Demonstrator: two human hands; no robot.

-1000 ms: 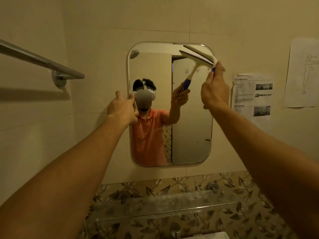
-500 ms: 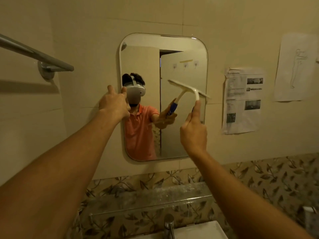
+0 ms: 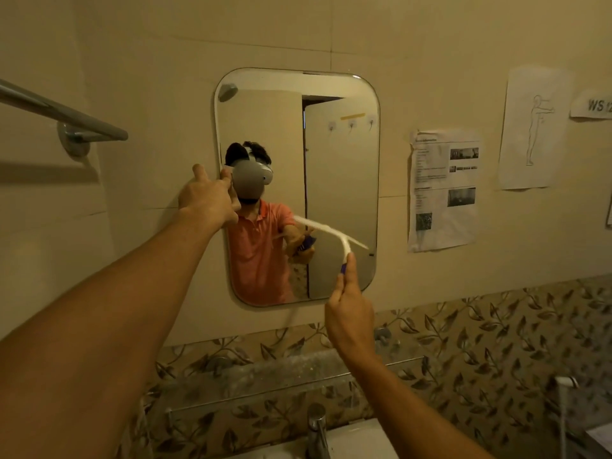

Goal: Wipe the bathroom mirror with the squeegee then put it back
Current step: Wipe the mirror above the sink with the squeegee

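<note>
Right hand (image 3: 349,313): fingers (image 3: 350,270) clamped on the blue handle of the squeegee (image 3: 344,241). Blade (white, blurred) is held tilted against the lower right of the mirror (image 3: 341,167). Left hand (image 3: 207,197): fingers curled over the mirror's left edge at mid-height. Towel rail (image 3: 63,115) is fixed left of the mirror; printed sheets (image 3: 443,190) are taped right of it; glass shelf (image 3: 265,379) and tap (image 3: 316,425) are seen below it.
</note>
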